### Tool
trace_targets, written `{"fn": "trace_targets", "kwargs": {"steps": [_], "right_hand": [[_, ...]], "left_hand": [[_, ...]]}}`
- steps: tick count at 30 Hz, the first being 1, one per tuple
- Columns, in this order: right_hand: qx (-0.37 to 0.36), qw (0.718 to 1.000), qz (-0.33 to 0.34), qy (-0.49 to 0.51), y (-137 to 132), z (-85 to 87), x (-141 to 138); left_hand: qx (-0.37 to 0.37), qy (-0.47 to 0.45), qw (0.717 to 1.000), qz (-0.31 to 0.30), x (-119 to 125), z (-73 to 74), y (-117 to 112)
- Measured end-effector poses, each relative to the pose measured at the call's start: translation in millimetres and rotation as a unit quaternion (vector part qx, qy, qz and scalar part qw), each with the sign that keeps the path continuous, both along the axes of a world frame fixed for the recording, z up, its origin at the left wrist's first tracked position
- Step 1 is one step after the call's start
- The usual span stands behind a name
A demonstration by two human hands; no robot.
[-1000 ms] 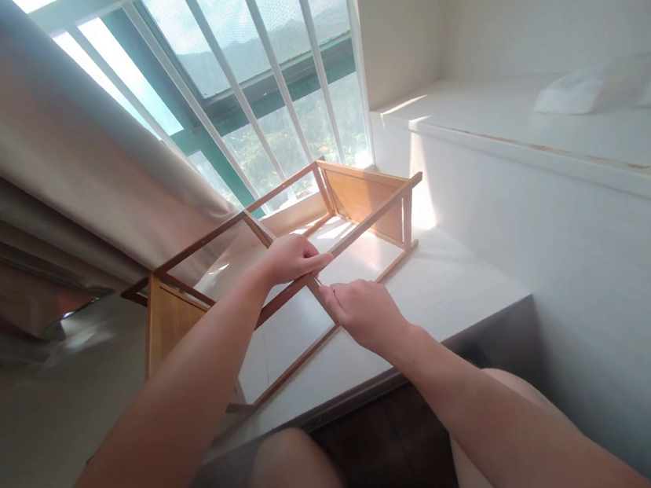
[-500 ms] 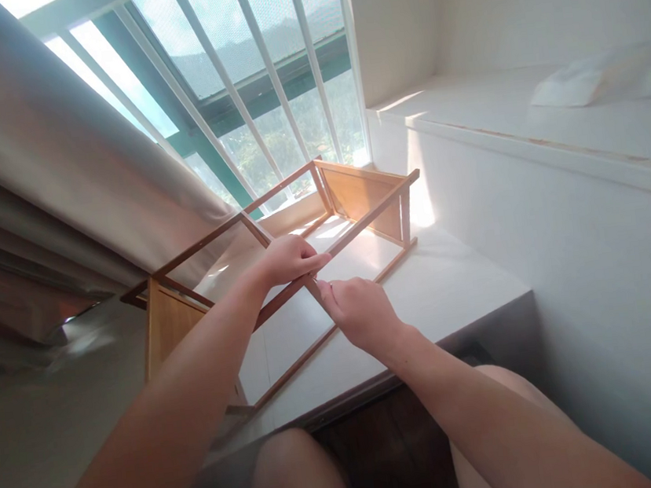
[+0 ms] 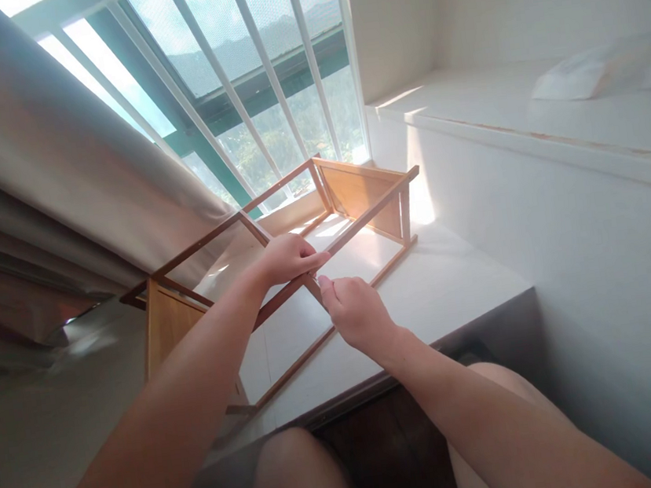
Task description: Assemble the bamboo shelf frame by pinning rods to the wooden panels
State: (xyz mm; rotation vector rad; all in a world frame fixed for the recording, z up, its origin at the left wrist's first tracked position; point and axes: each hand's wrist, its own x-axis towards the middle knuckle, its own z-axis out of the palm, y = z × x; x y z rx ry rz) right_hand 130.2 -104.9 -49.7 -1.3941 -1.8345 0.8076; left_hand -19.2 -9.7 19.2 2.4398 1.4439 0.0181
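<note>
A wooden rack frame [image 3: 369, 213] lies on its side on the white ledge, with slim bars and a solid panel [image 3: 358, 192] at its far end. Another panel [image 3: 173, 326] closes the near left end. My left hand [image 3: 292, 258] is wrapped over the long upper bar, where a crossbar [image 3: 314, 289] meets it. Just below and to the right, my right hand [image 3: 361, 311] is closed with thumb and forefinger together beside that joint. Something tiny shows between the fingertips and the joint, too small to name.
A barred window [image 3: 259, 86] is behind the frame, and a beige curtain [image 3: 82, 147] hangs at left. The white ledge [image 3: 455, 283] ends at a dark front edge before my knees. At right, a raised white shelf [image 3: 479, 98] carries a pale, crumpled item [image 3: 572, 79].
My right hand has shifted slightly, its fingertips now a little apart from the crossbar. My left hand and the wooden frame stay in place.
</note>
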Motion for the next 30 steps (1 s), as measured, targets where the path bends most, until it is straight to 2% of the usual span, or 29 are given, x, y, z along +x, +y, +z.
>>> {"fn": "trace_targets", "kwargs": {"steps": [3, 8, 11, 15, 20, 24, 27, 30], "right_hand": [[-0.092, 0.979, 0.035, 0.177, 0, -3.5, -5], [-0.195, 0.904, 0.043, 0.378, -1, -4.4, -15], [-0.241, 0.855, 0.052, 0.455, -2, -3.6, -18], [-0.309, 0.769, 0.066, 0.556, -5, -1.6, -21], [-0.373, 0.666, 0.1, 0.638, -10, 3.5, -19], [-0.413, 0.599, 0.124, 0.675, -11, 6.6, -16], [-0.431, 0.57, 0.138, 0.686, -12, 7.6, -14], [-0.436, 0.569, 0.14, 0.683, -12, 8.7, -14]], "left_hand": [[0.006, 0.0, 1.0, 0.0, -1, -1.3, 1], [0.011, 0.001, 1.0, -0.001, -1, -2.0, 2], [0.009, 0.0, 1.0, 0.001, 0, -1.3, 2], [0.006, -0.003, 1.0, 0.002, 0, -0.6, 1], [0.001, -0.005, 1.0, 0.003, 0, -0.5, 0], [-0.003, -0.007, 1.0, 0.006, 0, -0.5, 0], [-0.003, -0.008, 1.0, 0.009, 1, -0.1, -1], [-0.002, -0.01, 1.0, 0.011, 2, 0.5, -2]]}}
